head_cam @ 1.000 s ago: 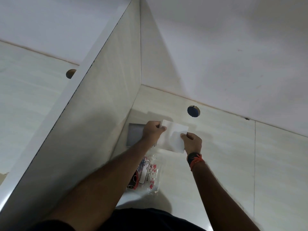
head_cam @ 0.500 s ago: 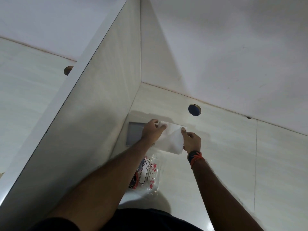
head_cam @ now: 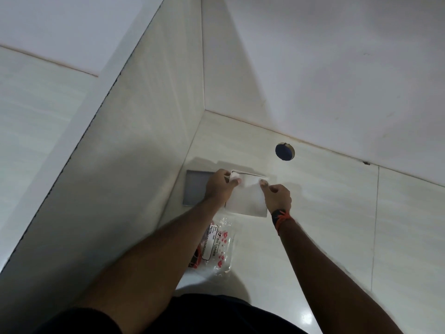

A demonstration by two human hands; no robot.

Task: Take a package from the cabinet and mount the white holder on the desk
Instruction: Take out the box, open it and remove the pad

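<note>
Holder (head_cam: 248, 198) looks light and stiff; your left hand (head_cam: 220, 186) and right hand (head_cam: 277, 197) each pinch its top edge against the bench (head_cam: 325, 225); press evenly.

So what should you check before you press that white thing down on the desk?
1. Both hands on the white holder: ok, left hand and right hand grip its top corners.
2. Holder lying flat on the desk: cannot tell.
3. Clear of the grey plate: cannot tell, the left hand covers the gap.
4. Clear of the cable hole: ok.
5. Tissue packet out of the way: ok, it lies nearer the person.
</note>
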